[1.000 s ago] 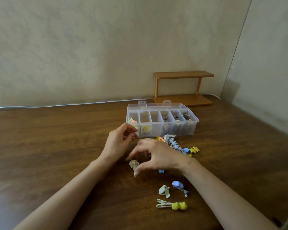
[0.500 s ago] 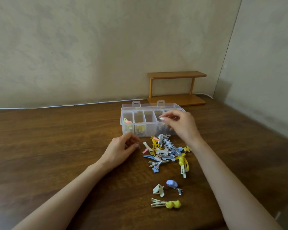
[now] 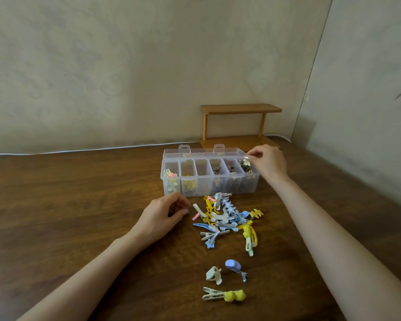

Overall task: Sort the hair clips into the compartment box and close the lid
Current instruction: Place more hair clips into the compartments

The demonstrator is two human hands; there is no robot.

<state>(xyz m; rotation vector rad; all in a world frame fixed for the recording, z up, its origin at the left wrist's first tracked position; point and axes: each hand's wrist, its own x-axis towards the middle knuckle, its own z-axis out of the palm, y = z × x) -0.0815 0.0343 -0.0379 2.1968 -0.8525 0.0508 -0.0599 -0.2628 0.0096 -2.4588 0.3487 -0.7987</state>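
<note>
From the head camera, my right hand point(image 3: 267, 164) sits in the upper right of the middle of the frame, over the rightmost compartment of the compartment box point(image 3: 208, 176). My thumb and forefinger are pinched on a small cream flower clip point(image 3: 247, 162), which hangs just above the dark clips already lying in that compartment. My other fingers are curled behind.

My left hand point(image 3: 163, 217) rests on the wooden table point(image 3: 67, 205) just left of centre, in front of the box's left end. The fingers are loosely curled toward the thumb, and I cannot tell whether anything is between them.

The box is clear plastic with six compartments in a row, its lid point(image 3: 202, 152) open and folded back behind it. The leftmost compartment holds pink and pale clips, the next one yellow ones, the third looks bare, and the three on the right hold darker pieces (too small to make out well).

Directly in front of the box, in the centre of the frame, lies the pile of hair clips point(image 3: 225, 220), yellow, blue, cream and pink all tangled together. Lower down, apart from the pile, lie a cream claw clip point(image 3: 214, 275), a lilac clip point(image 3: 235, 267) beside it, and a clip with two yellow balls point(image 3: 225, 295) nearest the bottom edge.

A small wooden shelf point(image 3: 240, 122) stands against the wall behind the box.
</note>
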